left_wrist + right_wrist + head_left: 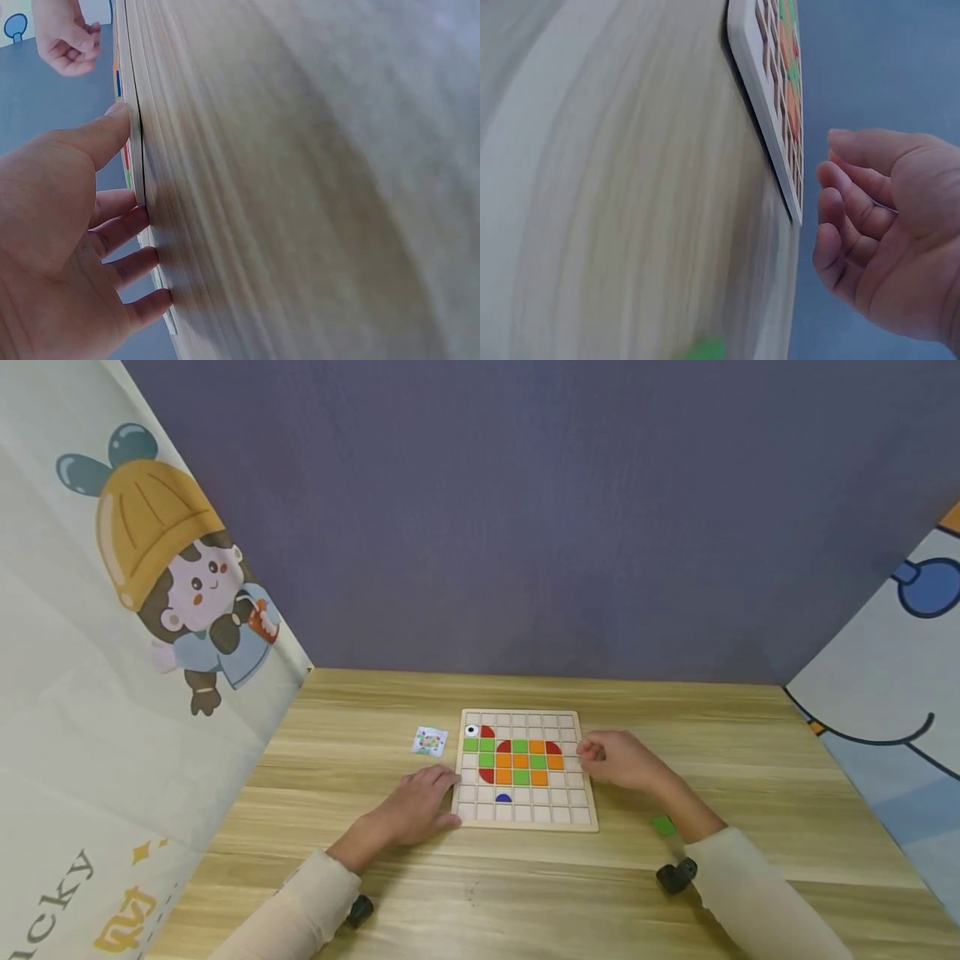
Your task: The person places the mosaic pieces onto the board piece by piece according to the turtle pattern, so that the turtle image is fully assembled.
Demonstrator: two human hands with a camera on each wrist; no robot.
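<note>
A wooden grid board point(525, 814) lies on the table with green, orange and red pieces forming an animal-like figure. An eye piece point(471, 731) is in the upper left of the grid, and a blue half-circle piece point(503, 797) lies low on it. My left hand point(416, 806) rests at the board's left edge, thumb and fingers spread; fingertips point(154, 300) touch the edge in the left wrist view. My right hand point(615, 758) is raised by the board's right edge. Its fingers point(829, 244) are curled, with nothing visible between them.
A small printed card point(429, 741) lies left of the board. One loose green piece point(663, 825) is on the table point(480, 893) near the right forearm. A dark wall point(547, 527) stands behind the table, with cartoon-printed panels at both sides.
</note>
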